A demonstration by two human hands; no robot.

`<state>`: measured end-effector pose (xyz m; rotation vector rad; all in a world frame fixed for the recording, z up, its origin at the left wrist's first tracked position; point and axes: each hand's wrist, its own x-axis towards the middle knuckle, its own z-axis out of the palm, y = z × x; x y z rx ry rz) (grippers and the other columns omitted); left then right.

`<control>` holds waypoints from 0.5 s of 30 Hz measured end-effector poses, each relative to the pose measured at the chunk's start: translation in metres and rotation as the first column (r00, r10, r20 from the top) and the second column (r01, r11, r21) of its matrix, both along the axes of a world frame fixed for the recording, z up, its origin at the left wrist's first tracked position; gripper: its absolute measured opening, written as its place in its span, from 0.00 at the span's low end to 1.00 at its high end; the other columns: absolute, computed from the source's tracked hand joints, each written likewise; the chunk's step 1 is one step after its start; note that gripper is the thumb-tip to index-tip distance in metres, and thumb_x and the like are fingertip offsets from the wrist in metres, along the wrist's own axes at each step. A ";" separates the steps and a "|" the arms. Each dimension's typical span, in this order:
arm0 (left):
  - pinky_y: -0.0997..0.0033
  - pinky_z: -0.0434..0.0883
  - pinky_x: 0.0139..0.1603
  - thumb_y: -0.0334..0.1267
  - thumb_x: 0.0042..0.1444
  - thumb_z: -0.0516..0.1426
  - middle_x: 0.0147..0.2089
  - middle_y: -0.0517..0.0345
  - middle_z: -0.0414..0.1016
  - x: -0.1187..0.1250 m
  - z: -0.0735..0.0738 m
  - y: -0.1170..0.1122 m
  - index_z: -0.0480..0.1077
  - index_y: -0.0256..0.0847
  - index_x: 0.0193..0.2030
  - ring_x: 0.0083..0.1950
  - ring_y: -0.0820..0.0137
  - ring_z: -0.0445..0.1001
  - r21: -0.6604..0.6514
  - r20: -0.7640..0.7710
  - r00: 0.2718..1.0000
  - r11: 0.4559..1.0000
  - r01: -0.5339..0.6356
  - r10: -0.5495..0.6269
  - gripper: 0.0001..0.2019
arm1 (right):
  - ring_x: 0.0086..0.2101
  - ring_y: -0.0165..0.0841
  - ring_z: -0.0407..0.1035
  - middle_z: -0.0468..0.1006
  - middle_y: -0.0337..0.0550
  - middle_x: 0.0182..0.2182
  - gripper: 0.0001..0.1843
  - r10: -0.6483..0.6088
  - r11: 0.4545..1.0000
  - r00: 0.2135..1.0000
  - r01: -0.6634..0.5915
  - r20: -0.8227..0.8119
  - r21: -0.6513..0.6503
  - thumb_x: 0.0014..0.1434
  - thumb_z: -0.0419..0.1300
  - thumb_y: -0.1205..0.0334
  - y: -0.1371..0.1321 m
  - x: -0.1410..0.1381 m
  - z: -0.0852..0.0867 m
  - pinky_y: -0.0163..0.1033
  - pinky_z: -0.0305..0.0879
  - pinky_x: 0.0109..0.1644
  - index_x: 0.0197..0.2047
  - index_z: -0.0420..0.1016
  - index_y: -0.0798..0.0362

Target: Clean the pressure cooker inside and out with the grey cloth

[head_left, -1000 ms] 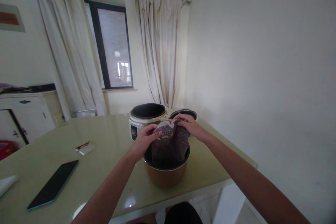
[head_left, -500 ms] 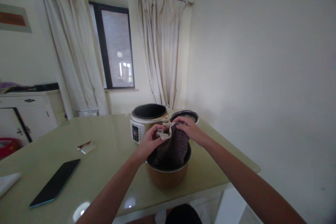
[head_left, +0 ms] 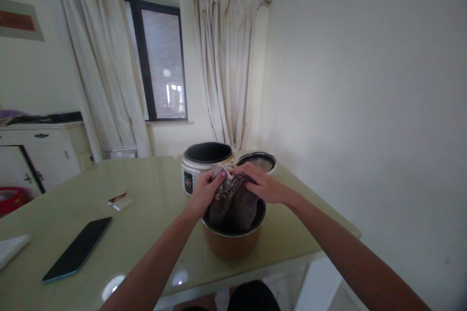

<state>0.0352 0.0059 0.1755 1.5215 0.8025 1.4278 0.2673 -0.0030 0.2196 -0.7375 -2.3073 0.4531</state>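
Note:
Both hands grip a dark grey-brown patterned cloth (head_left: 237, 204) above and partly inside a round cooker inner pot (head_left: 231, 245) with a dark inside and a copper-coloured outside. My left hand (head_left: 205, 193) pinches the cloth's left upper edge, where a pale part shows. My right hand (head_left: 264, 183) is closed on its upper right edge. The lower part of the cloth hangs down into the pot, and its end is hidden by the rim. Just behind my hands stands a white electric pressure cooker (head_left: 188, 170) with its top uncovered.
A round cooker lid (head_left: 260, 159) lies upside down beside the cooker, near the wall. On the left of the glossy table (head_left: 153, 233) are a dark tablet-like slab (head_left: 78, 250), a small packet (head_left: 123, 203) and a white item (head_left: 12, 248) at the edge.
The cloth has been turned and bunched in my hands, so a patterned part now shows at its top. My left hand has shifted slightly up. The pot stays in place.

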 end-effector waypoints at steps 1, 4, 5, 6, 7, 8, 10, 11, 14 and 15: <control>0.68 0.73 0.46 0.58 0.56 0.68 0.38 0.57 0.84 0.000 0.001 0.001 0.85 0.43 0.40 0.42 0.62 0.78 0.005 -0.002 1.000 1.000 -0.002 0.002 0.19 | 0.61 0.42 0.67 0.74 0.46 0.57 0.28 -0.022 1.000 0.998 0.021 0.052 0.023 0.60 0.58 0.71 -0.001 0.000 0.001 0.52 0.57 0.72 0.62 0.78 0.44; 0.70 0.72 0.41 0.58 0.55 0.69 0.38 0.57 0.84 -0.002 0.009 0.006 0.84 0.42 0.40 0.39 0.65 0.77 0.012 0.042 0.999 1.000 -0.013 0.012 0.20 | 0.58 0.46 0.68 0.74 0.47 0.53 0.20 -0.094 0.995 0.985 0.091 0.146 0.031 0.56 0.66 0.66 0.001 0.002 0.001 0.53 0.61 0.70 0.52 0.83 0.48; 0.71 0.71 0.39 0.59 0.54 0.70 0.37 0.58 0.83 -0.003 0.012 0.008 0.84 0.42 0.39 0.37 0.67 0.76 0.005 0.078 0.997 1.000 -0.024 0.023 0.20 | 0.56 0.46 0.69 0.74 0.47 0.52 0.17 -0.092 0.996 0.982 0.093 0.164 0.005 0.55 0.69 0.62 0.002 0.004 0.000 0.52 0.63 0.68 0.50 0.84 0.48; 0.72 0.70 0.37 0.59 0.54 0.70 0.35 0.59 0.82 -0.006 0.015 0.010 0.83 0.41 0.38 0.35 0.68 0.75 -0.006 0.124 0.991 0.999 -0.039 0.039 0.21 | 0.54 0.45 0.71 0.75 0.46 0.51 0.15 -0.077 0.996 0.981 0.084 0.179 -0.032 0.56 0.71 0.58 0.005 0.007 -0.001 0.50 0.66 0.66 0.47 0.85 0.48; 0.73 0.70 0.35 0.60 0.53 0.70 0.33 0.60 0.81 -0.009 0.018 0.012 0.83 0.41 0.38 0.33 0.69 0.74 -0.020 0.174 0.983 0.998 -0.054 0.057 0.22 | 0.52 0.44 0.72 0.77 0.45 0.49 0.13 -0.059 0.995 0.980 0.073 0.189 -0.069 0.57 0.72 0.53 0.007 0.011 -0.002 0.48 0.68 0.63 0.44 0.86 0.48; 0.73 0.69 0.34 0.60 0.52 0.71 0.31 0.61 0.80 -0.014 0.021 0.014 0.82 0.41 0.38 0.32 0.70 0.73 -0.035 0.222 0.972 0.997 -0.067 0.073 0.22 | 0.49 0.42 0.74 0.78 0.44 0.47 0.12 -0.043 0.993 0.979 0.064 0.198 -0.099 0.59 0.71 0.50 0.010 0.016 -0.004 0.46 0.70 0.59 0.39 0.87 0.49; 0.74 0.69 0.33 0.59 0.49 0.72 0.30 0.62 0.79 -0.025 0.027 0.017 0.82 0.41 0.38 0.31 0.71 0.72 -0.050 0.291 0.951 0.994 -0.095 0.105 0.23 | 0.44 0.40 0.75 0.80 0.43 0.42 0.18 -0.028 0.989 0.978 0.058 0.209 -0.139 0.63 0.67 0.46 0.016 0.028 -0.006 0.44 0.71 0.54 0.29 0.84 0.50; 0.74 0.69 0.34 0.59 0.48 0.73 0.30 0.61 0.79 -0.032 0.029 0.018 0.82 0.41 0.39 0.31 0.71 0.73 -0.045 0.305 0.945 0.993 -0.107 0.116 0.23 | 0.42 0.39 0.75 0.80 0.44 0.41 0.22 -0.027 0.986 0.979 0.058 0.201 -0.153 0.64 0.66 0.45 0.019 0.035 -0.007 0.44 0.71 0.52 0.26 0.83 0.51; 0.75 0.70 0.36 0.58 0.45 0.74 0.33 0.59 0.81 -0.047 0.034 0.021 0.82 0.39 0.38 0.34 0.71 0.74 0.002 0.277 0.951 0.989 -0.145 0.138 0.24 | 0.44 0.41 0.77 0.83 0.47 0.45 0.24 -0.043 0.983 0.993 0.062 0.111 -0.172 0.64 0.65 0.44 0.024 0.051 -0.004 0.45 0.71 0.52 0.23 0.81 0.52; 0.75 0.70 0.36 0.58 0.45 0.75 0.33 0.58 0.82 -0.050 0.035 0.022 0.82 0.39 0.37 0.34 0.71 0.74 0.016 0.264 0.953 0.987 -0.157 0.148 0.24 | 0.46 0.42 0.77 0.84 0.48 0.48 0.24 -0.051 0.983 0.996 0.063 0.072 -0.173 0.63 0.66 0.45 0.025 0.054 -0.002 0.46 0.71 0.53 0.23 0.80 0.52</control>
